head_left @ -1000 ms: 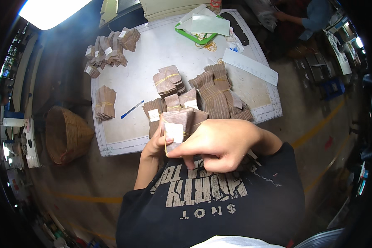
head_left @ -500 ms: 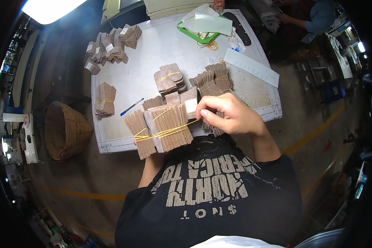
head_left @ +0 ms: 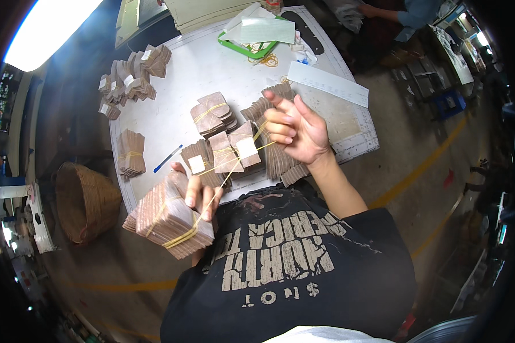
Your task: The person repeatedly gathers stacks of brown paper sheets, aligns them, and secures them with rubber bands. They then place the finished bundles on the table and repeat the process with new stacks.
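Observation:
Off the table's near left edge, my left hand point(head_left: 195, 191) grips a thick bundle of brown flat pieces point(head_left: 165, 216), its fingers closed over the upper face. Yellow rubber bands wrap the bundle. One yellow rubber band point(head_left: 233, 167) is stretched from it up to my right hand point(head_left: 296, 128), whose lower fingers curl on the band while the index points outward. Beneath the band, smaller banded bundles with white labels point(head_left: 246, 147) lie on the white table point(head_left: 171, 123). Behind them sits another banded stack point(head_left: 214, 111), and a long row of brown pieces point(head_left: 277, 157) is partly hidden by my right hand.
A blue pen point(head_left: 167, 159) lies near a banded bundle point(head_left: 132, 153) at the left. More bundles point(head_left: 126, 80) are at the far left. A green tray point(head_left: 263, 52) and a white strip point(head_left: 328, 84) are farther back. A wicker basket point(head_left: 88, 200) stands left; a person's arm point(head_left: 383, 12) shows far right.
My left hand has turned the bundle over and brought it lower left. My right hand has moved up, drawing the rubber band out much longer. The view has shifted slightly.

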{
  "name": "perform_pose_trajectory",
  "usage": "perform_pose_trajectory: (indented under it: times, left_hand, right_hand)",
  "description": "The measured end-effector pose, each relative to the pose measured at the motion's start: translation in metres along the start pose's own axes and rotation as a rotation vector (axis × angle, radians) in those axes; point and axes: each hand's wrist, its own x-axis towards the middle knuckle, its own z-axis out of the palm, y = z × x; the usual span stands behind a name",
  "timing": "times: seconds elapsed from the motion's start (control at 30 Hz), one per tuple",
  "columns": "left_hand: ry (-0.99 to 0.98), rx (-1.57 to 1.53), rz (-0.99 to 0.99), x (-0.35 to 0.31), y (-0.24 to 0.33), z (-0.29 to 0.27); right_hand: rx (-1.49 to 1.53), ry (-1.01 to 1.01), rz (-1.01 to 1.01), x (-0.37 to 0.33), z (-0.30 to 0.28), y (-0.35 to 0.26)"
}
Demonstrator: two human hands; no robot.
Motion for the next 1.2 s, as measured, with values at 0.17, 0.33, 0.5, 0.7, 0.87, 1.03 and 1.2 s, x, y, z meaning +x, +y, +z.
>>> perform_pose_trajectory:
  times: [0.17,0.33,0.5,0.7,0.87,1.03,1.2]
  left_hand:
    - [-0.35,0.111,-0.246,0.025,-0.008,0.003]
    - [-0.351,0.139,-0.338,0.037,-0.017,0.002]
    - [0.133,0.338,-0.344,0.024,-0.018,0.02]
    - [0.346,0.481,-0.344,0.029,-0.025,0.02]
    - [0.38,0.552,-0.33,0.03,-0.024,0.02]
    - [0.392,0.603,-0.329,0.034,-0.023,0.02]
    - [0.414,0.69,-0.344,0.04,-0.023,0.024]
  right_hand:
    - [-0.046,-0.011,0.16,0.006,0.003,0.037]
    - [-0.155,-0.282,0.302,0.018,0.002,0.028]
    - [-0.53,-0.416,0.275,0.017,0.035,0.011]
    - [-0.593,-0.375,0.144,0.01,0.031,0.012]
    - [-0.89,-0.086,0.286,0.005,0.025,-0.001]
    - [-1.101,0.018,0.407,0.004,0.042,-0.007]
    - [-1.061,-0.174,0.518,-0.002,0.013,-0.018]
